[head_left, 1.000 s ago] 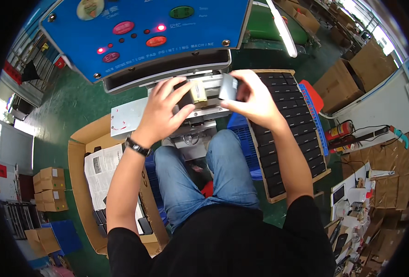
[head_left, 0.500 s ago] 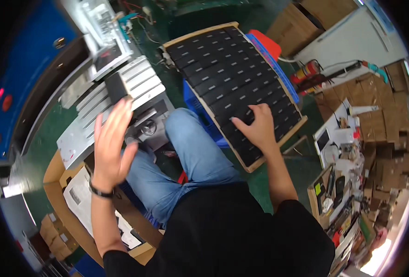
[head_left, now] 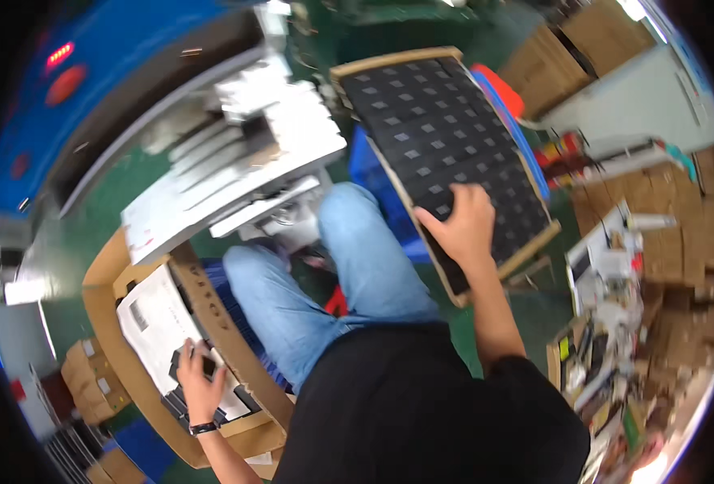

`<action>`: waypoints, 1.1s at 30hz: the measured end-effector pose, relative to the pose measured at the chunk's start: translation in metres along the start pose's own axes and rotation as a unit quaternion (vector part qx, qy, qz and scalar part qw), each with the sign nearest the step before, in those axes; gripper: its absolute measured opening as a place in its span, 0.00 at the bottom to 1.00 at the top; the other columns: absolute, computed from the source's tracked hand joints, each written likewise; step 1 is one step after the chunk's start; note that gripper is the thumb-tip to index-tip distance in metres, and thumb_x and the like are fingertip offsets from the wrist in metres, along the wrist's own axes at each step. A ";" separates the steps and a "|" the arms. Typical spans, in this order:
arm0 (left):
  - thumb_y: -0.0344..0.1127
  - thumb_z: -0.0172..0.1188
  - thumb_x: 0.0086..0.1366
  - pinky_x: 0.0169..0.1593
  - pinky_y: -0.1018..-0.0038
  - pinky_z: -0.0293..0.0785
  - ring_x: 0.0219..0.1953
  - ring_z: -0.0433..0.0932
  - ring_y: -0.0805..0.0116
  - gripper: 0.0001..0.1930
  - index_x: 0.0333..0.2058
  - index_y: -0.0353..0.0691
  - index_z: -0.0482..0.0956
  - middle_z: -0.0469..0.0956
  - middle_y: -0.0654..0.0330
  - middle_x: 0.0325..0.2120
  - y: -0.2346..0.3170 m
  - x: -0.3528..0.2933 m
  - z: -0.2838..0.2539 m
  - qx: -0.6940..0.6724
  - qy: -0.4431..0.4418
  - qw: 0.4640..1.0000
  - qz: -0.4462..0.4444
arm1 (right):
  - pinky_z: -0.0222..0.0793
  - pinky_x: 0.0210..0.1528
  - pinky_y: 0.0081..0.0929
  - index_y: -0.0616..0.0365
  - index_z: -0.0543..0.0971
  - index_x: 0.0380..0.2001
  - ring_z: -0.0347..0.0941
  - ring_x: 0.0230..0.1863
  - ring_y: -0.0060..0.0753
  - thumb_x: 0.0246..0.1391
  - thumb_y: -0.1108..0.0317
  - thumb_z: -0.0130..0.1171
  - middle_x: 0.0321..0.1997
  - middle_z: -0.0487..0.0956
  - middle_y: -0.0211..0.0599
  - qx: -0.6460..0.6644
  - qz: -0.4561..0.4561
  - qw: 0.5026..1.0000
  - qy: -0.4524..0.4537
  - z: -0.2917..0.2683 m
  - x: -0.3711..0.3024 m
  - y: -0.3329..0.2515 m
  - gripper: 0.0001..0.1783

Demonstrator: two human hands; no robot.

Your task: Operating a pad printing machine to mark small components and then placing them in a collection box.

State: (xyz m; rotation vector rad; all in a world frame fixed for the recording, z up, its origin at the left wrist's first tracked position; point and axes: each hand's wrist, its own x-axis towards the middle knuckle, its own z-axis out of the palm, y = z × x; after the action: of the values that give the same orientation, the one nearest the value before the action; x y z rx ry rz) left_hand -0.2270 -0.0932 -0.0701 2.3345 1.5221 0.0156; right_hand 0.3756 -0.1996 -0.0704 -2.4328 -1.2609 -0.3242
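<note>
My left hand (head_left: 200, 385) is down in a cardboard box (head_left: 99, 278) at the lower left, a dark band on its wrist. Its fingers and thumb are closed around a black rectangular block (head_left: 209, 365), partly hidden by the hand. White printed paper (head_left: 154, 313) and more black pieces lie in the box beside it. My right hand (head_left: 468, 230) is at the near part of a wood-edged tray (head_left: 393, 58) covered with rows of black blocks (head_left: 430, 121). Its thumb and fingers are apart, with nothing visible between them.
A metal machine bed (head_left: 212, 198) with a dark block on it stands at front left, beside a blue machine (head_left: 147, 40). Blue crates (head_left: 365, 161) sit under the tray. To the right are a fire extinguisher (head_left: 563, 149), a cluttered bench (head_left: 607, 282) and stacked cartons (head_left: 672, 242).
My left hand has moved from beside the machine bed down into the cardboard box and closed on a block. The view has shifted; my right hand stays over the tray.
</note>
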 end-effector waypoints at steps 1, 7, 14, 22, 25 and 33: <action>0.34 0.72 0.60 0.74 0.53 0.64 0.73 0.68 0.41 0.36 0.69 0.40 0.77 0.69 0.44 0.73 -0.006 -0.004 0.012 -0.004 0.015 1.000 -0.001 | 0.74 0.54 0.48 0.64 0.81 0.53 0.77 0.49 0.59 0.51 0.38 0.77 0.49 0.80 0.51 0.010 -0.014 1.000 -0.005 -0.003 0.003 -0.002 0.41; 0.34 0.74 0.57 0.70 0.54 0.68 0.65 0.73 0.43 0.33 0.63 0.41 0.82 0.74 0.49 0.67 -0.009 0.001 0.012 0.011 0.056 0.998 -0.022 | 0.75 0.56 0.46 0.63 0.80 0.56 0.77 0.50 0.55 0.57 0.51 0.76 0.55 0.77 0.48 0.071 -0.078 0.994 0.014 -0.002 0.010 -0.012 0.32; 0.33 0.76 0.55 0.66 0.57 0.73 0.60 0.76 0.46 0.29 0.58 0.41 0.85 0.77 0.51 0.63 -0.012 0.001 -0.003 0.002 0.072 0.997 -0.009 | 0.74 0.50 0.31 0.62 0.80 0.56 0.77 0.48 0.38 0.60 0.68 0.72 0.58 0.75 0.44 0.311 -0.074 0.946 -0.056 -0.037 0.066 -0.087 0.22; 0.30 0.74 0.54 0.64 0.60 0.73 0.60 0.76 0.50 0.21 0.48 0.38 0.82 0.75 0.50 0.59 0.014 0.060 -0.041 -0.157 0.311 0.937 0.013 | 0.77 0.47 0.23 0.62 0.79 0.56 0.79 0.46 0.30 0.56 0.80 0.73 0.58 0.75 0.41 0.639 -0.130 0.749 -0.120 -0.002 0.143 -0.149 0.24; 0.28 0.70 0.55 0.66 0.59 0.73 0.60 0.76 0.49 0.21 0.48 0.36 0.79 0.74 0.49 0.59 0.026 0.087 -0.053 -0.274 0.369 0.885 0.073 | 0.78 0.47 0.24 0.62 0.78 0.62 0.79 0.47 0.29 0.58 0.80 0.72 0.55 0.77 0.42 0.610 -0.142 0.748 -0.218 0.005 0.163 -0.157 0.28; 0.31 0.66 0.63 0.72 0.59 0.70 0.68 0.74 0.50 0.32 0.68 0.36 0.77 0.71 0.49 0.72 0.158 0.200 -0.104 -0.200 0.293 0.889 0.291 | 0.78 0.40 0.26 0.65 0.76 0.66 0.79 0.42 0.32 0.49 0.60 0.82 0.55 0.76 0.46 0.403 -0.218 0.832 -0.312 -0.026 0.209 -0.187 0.43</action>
State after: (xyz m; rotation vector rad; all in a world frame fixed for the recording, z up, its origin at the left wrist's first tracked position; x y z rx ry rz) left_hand -0.0233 0.0573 0.0387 2.4320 0.8220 1.1560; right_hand 0.3409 0.0408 0.0722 -1.5125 -1.7366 0.8165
